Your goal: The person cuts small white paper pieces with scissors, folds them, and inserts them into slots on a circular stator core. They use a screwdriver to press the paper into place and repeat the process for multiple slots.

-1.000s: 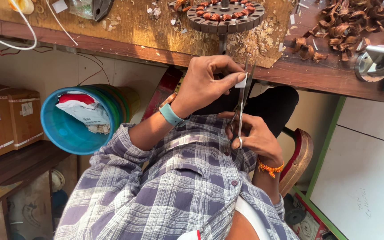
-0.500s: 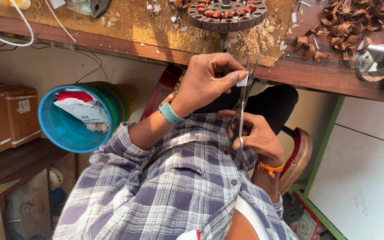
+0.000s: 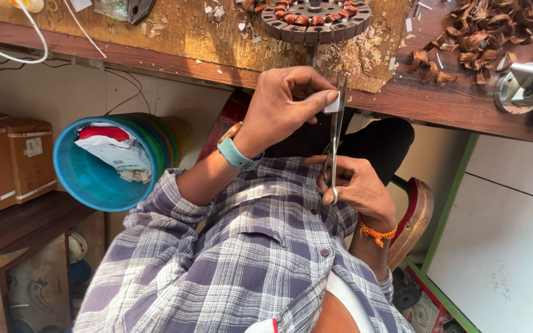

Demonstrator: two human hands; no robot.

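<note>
My left hand (image 3: 282, 108), with a teal band on the wrist, pinches a small white strip (image 3: 333, 102) between thumb and fingers just below the bench edge. My right hand (image 3: 358, 188), with an orange thread on the wrist, grips the handles of steel scissors (image 3: 335, 132). The blades point up and meet the white strip. Above the hands, a round motor stator (image 3: 316, 18) with copper windings lies on the wooden workbench (image 3: 205, 43).
Curled copper wire scraps (image 3: 476, 40) cover the bench at the right, beside a metal tool (image 3: 525, 86). Below left stand a blue bucket (image 3: 90, 179) holding paper waste and cardboard boxes (image 3: 7, 160). A white cabinet (image 3: 507, 246) is at lower right.
Both hands stay almost in place. The scissors remain upright at the white strip, with only a slight shift of the view.
</note>
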